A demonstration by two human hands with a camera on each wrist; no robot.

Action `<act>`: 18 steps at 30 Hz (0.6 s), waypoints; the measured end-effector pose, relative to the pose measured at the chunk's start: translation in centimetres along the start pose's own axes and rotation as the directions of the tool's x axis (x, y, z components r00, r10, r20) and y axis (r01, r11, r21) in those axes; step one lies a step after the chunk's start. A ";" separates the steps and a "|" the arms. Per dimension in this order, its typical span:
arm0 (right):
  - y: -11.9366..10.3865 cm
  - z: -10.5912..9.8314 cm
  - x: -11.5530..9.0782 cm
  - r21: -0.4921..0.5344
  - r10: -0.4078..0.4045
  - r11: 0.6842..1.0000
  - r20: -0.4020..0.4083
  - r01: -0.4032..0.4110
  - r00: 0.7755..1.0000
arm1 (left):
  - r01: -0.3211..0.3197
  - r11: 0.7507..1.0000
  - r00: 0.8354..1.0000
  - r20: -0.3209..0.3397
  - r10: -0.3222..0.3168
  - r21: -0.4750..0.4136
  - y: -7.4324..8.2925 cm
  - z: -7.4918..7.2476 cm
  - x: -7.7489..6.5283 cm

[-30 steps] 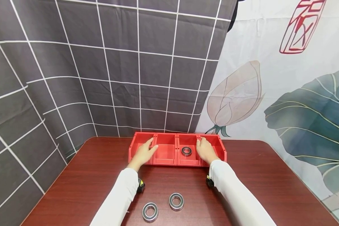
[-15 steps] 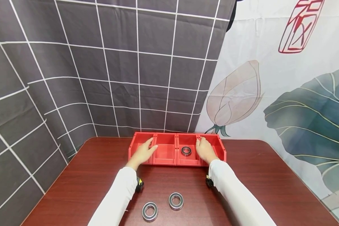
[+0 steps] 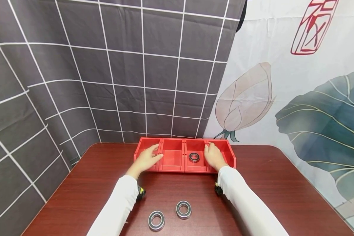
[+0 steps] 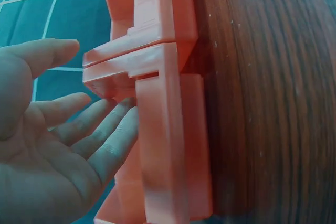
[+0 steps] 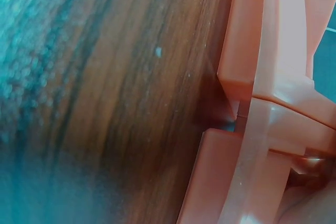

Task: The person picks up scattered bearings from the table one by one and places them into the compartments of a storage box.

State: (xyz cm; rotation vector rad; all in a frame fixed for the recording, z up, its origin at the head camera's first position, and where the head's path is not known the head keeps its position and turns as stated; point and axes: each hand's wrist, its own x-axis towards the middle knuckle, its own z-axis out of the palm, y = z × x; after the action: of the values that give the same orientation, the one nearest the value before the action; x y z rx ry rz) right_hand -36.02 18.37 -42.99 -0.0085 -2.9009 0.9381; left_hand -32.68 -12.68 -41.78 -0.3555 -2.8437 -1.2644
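Observation:
A row of joined red bins stands at the table's far side. My left hand is over the leftmost bin, thumb and fingers spread. In the left wrist view that hand holds nothing; its fingertips are beside the bin's wall. My right hand is at the divider of the two right-hand bins, its fingertips hidden. The right wrist view shows only a blurred bit of it behind the bin front. One bearing lies in the third bin from the left.
Two more ring bearings, a left one and a right one, lie on the brown table between my forearms. A dark grid-patterned cloth hangs close behind the bins. White printed cloth hangs at the right.
My left hand has drawn back slightly to the left and toward me, its forearm with it. The right hand, the bins and the bearings stay put.

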 end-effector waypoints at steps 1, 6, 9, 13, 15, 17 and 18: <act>0.0 0.0 0.0 -0.001 0.000 1.000 0.002 0.000 1.000 | -0.008 1.000 1.000 0.000 0.008 -0.007 0.0 -0.1 -0.2; 0.0 -0.1 0.0 -0.002 -0.013 1.000 -0.008 0.013 1.000 | -0.025 0.999 1.000 -0.001 0.025 -0.035 0.2 -0.6 -0.9; 0.0 -0.1 0.0 -0.003 -0.013 1.000 -0.007 0.013 1.000 | -0.064 0.998 0.998 -0.004 0.064 -0.024 0.1 -0.9 -1.3; 0.2 0.0 0.1 -0.004 -0.012 1.000 0.002 0.012 1.000 | -0.144 0.990 0.990 0.008 0.144 0.006 0.1 -1.3 -1.9; 0.2 0.0 0.1 0.002 -0.014 1.000 -0.003 0.014 1.000 | -0.173 0.985 0.985 0.017 0.173 0.021 0.2 -1.5 -2.2; 0.0 0.0 0.1 0.006 -0.016 1.000 -0.007 0.016 1.000 | -0.186 0.982 0.982 0.026 0.185 0.025 0.4 -1.8 -2.7; 0.0 0.0 0.0 0.008 -0.013 1.000 -0.004 0.013 1.000 | -0.189 0.981 0.982 0.032 0.188 0.030 0.5 -2.0 -3.0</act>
State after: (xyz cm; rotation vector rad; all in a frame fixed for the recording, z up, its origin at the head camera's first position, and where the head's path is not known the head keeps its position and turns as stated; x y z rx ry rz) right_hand -36.04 18.31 -42.99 0.0084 -2.8902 0.9468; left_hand -29.81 -14.40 -40.35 -0.6308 -2.7699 -1.1847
